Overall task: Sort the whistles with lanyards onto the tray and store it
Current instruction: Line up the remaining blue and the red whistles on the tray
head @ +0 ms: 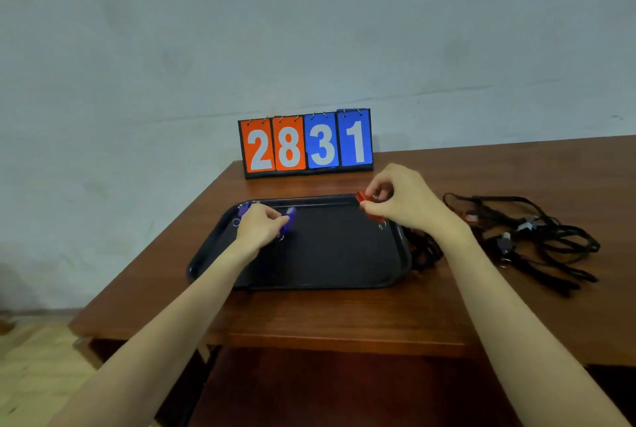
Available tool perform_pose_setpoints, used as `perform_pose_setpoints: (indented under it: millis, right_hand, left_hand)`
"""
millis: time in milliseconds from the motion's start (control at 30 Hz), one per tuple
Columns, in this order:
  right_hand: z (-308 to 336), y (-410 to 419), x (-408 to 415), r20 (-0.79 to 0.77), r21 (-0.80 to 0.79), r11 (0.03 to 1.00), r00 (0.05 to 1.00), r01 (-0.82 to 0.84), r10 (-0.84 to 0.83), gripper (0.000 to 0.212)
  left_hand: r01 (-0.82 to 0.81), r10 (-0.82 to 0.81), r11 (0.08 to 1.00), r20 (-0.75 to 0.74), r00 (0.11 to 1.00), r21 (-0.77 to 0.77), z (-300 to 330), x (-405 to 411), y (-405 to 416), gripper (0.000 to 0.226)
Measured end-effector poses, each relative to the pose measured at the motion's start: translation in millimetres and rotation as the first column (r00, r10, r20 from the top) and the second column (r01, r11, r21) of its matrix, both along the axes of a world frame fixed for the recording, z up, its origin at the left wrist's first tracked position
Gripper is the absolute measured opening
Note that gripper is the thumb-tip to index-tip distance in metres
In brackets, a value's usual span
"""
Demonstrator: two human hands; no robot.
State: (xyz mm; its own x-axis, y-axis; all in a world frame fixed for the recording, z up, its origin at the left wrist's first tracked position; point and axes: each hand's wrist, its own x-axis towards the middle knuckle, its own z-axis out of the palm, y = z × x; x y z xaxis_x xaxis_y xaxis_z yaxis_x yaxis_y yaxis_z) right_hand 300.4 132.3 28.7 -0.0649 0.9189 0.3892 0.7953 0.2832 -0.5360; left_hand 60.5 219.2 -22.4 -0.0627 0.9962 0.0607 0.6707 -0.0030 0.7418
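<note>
Pinching a small red plastic whistle (362, 197) above the shallow black plastic tray (330, 275), the right hand (401, 199) could drop it off the rim; the left hand (260, 228) grips a blue plastic whistle (288, 221).

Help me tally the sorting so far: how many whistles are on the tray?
4 visible. Two blue whistles, and, lie at the black tray's far left by the left hand; two red whistles, and, at its far right by the right hand. The hands may hide more.

Sports storeroom, perhaps: flip scoreboard (306, 144) on wooden desk (344, 316), bare wall (241, 30).
</note>
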Motion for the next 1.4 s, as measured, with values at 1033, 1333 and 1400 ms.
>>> perform_pose_setpoints:
  millis: [1033,1333,1400]
  right_hand:
    - [-23.5,79.7,-78.5,0.034,-0.212,0.977,0.999,-0.031,0.039,0.029]
    - [-30.4,94.3,-102.4,-0.03,-0.26,0.964,0.999,-0.049,0.042,0.038]
    - [-31.9,97.6,-106.9,-0.028,-0.256,0.965,0.999,-0.052,0.046,0.036]
  left_hand:
    - [0.536,-0.361,0.843,-0.786,0.502,-0.045,0.8,-58.4,15.2,0.053]
    - [0.516,-0.331,0.855,-0.816,0.474,-0.047,4.3,-61.5,29.4,0.053]
    - [0.514,-0.308,0.858,-0.826,0.472,-0.026,3.3,-63.0,30.5,0.052]
